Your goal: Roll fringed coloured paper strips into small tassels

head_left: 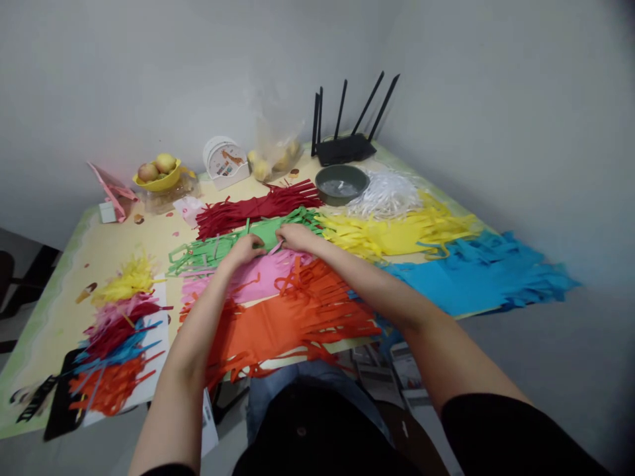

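Observation:
My right hand (296, 237) is closed in a pinch on a thin pink strip (275, 248). My left hand (247, 250) is beside it with curled fingers, over the border of the green fringed sheet (270, 231) and the pink fringed sheet (260, 274); what its fingertips grip, if anything, is too small to make out. Nearer my body lies an orange fringed sheet (262, 327), its strips cut at both ends. A dark red fringed sheet (253, 208) lies behind the green one. To the right are a yellow fringed sheet (397, 233) and a blue one (446, 281).
White strips (387, 194) lie by a dark green bowl (342, 185). Behind stand a black router (346, 151), a plastic bag (275, 155), a giraffe-print holder (225, 165) and a yellow fruit bowl (166, 178). Multicoloured strips (119, 344) and a black phone-like slab (57, 413) lie left.

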{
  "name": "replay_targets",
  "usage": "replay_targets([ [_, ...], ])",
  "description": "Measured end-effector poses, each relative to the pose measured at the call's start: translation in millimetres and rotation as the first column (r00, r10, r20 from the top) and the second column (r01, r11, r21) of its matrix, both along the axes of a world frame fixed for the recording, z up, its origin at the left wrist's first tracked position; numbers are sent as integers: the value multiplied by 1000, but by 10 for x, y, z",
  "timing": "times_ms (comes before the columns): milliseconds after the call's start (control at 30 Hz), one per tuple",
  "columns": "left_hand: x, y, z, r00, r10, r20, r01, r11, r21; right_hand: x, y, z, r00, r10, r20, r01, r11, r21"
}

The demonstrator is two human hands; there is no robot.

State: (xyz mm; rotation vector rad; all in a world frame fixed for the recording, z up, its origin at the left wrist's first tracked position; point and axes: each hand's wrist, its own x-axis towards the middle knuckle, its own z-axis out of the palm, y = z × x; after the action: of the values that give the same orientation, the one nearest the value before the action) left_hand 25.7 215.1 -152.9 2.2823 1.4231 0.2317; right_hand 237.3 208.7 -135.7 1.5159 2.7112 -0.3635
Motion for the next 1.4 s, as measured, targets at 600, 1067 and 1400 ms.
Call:
replay_targets([
  [600, 37, -42, 161, 999, 18, -31, -20, 999, -32, -3, 54, -40, 1000, 3, 11, -3, 1000, 17],
  [1067, 130, -30, 168, 993, 13, -114, -13, 1000, 8, -1, 64, -40, 999, -30, -26, 30, 1000, 3],
  [1400, 167, -32, 171, 986, 9, -167, -5, 1000, 23, 19, 92, -41, 997, -56, -50, 55, 998, -17],
])
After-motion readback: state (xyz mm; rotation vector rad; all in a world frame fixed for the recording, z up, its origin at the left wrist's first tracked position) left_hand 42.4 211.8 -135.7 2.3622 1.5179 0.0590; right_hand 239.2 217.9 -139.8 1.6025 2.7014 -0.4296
